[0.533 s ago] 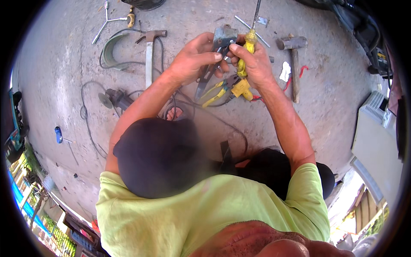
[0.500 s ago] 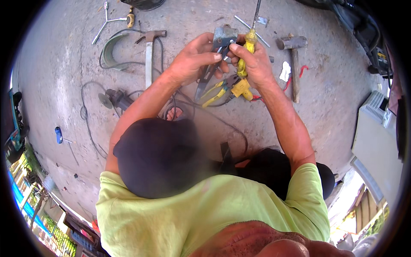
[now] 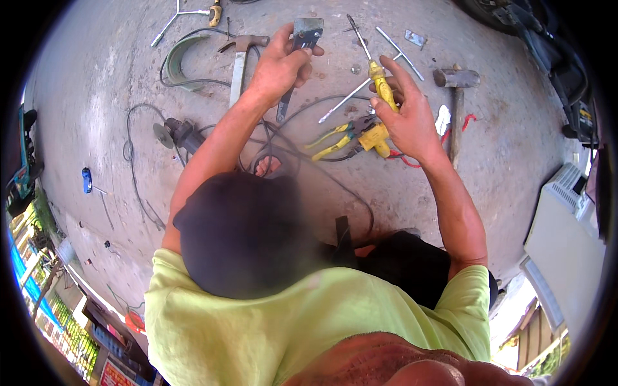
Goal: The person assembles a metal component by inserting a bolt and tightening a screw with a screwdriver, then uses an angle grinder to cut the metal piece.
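Observation:
My left hand (image 3: 277, 74) is closed around a metal bracket (image 3: 309, 30), whose flat grey plate sticks up past the fingers. A long dark arm of that piece (image 3: 283, 108) hangs out below my palm. A yellow-handled screwdriver (image 3: 384, 89) is held in my right hand (image 3: 415, 125), its shaft pointing away and slightly left, apart from the bracket. My right index finger stretches out alongside the handle. Below the screwdriver lie yellow-handled pliers (image 3: 332, 139) and a yellow block-shaped piece (image 3: 374, 137). A silver T-handled wrench (image 3: 400, 55) rests on the floor beyond my right hand.
A mallet (image 3: 457, 78) lies to the right, near a white scrap (image 3: 442, 119). A claw hammer (image 3: 237, 64), a green curved piece (image 3: 175, 63) and an angle grinder (image 3: 182, 136) with looping cable are at the left. Part of a motorbike (image 3: 555, 67) stands far right.
My hands have moved apart: the left carries the bracket leftward and away, and the right has drawn the screwdriver clear of it to the right. The T-handled wrench now shows more fully.

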Demonstrator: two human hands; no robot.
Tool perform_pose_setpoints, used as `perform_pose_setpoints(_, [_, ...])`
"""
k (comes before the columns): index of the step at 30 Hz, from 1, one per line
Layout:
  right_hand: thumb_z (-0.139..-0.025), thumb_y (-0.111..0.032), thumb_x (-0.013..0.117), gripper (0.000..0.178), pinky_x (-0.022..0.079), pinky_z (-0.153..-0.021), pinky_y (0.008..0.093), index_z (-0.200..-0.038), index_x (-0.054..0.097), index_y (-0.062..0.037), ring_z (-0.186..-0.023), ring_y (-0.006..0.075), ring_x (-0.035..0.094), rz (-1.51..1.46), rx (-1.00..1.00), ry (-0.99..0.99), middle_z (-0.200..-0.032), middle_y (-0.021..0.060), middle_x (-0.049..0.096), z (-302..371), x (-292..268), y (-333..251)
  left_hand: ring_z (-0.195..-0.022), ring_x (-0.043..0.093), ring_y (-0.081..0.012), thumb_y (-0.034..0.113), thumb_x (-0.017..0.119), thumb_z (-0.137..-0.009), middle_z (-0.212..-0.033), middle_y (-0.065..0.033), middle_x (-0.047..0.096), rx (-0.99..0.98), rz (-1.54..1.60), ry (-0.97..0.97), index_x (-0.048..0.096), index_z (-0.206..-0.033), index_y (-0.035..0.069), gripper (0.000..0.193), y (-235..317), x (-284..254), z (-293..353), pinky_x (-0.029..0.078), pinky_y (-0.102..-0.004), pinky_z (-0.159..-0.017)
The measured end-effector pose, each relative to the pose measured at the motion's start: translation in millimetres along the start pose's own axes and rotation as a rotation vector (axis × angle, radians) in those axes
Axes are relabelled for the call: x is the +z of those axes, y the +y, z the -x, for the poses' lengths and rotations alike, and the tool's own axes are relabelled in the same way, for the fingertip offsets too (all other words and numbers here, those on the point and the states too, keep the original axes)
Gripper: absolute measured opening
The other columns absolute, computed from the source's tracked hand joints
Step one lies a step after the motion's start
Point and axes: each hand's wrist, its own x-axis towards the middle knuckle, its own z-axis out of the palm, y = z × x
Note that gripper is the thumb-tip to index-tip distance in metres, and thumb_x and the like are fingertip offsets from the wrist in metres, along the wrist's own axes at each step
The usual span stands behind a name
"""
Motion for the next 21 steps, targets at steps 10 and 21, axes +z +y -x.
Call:
perform_pose_setpoints(10, [-0.089, -0.010, 0.066, 0.049, 0.052, -0.099, 0.0435, -0.137, 0.060, -0.0039, -0.115, 0.0396, 0.064, 0.362, -0.264, 0.085, -0.126, 0.0218, 0.066, 6.3, 2.7, -4.1, -0.060, 0.050, -0.0081, 0.010, 0.057, -0.102, -0.100, -0.0099, 0.066, -0.031, -0.057, 0.007, 0.050, -0.135, 0.005, 0.034, -6.8, -7.0, -2.6, 0.041, -0.0249, -0.048])
perform_pose_setpoints(21, [-0.087, -0.005, 0.066, 0.051, 0.050, -0.101, 0.0404, -0.138, 0.061, -0.0051, -0.116, 0.0359, 0.065, 0.370, -0.255, 0.072, -0.126, 0.0194, 0.067, 7.4, 7.8, -1.4, -0.060, 0.050, -0.0079, 0.013, 0.057, -0.103, -0.098, -0.0100, 0.066, -0.020, -0.137, 0.010, 0.049, -0.137, 0.004, 0.036, -6.5, -7.6, -0.8, 0.041, -0.0247, -0.048])
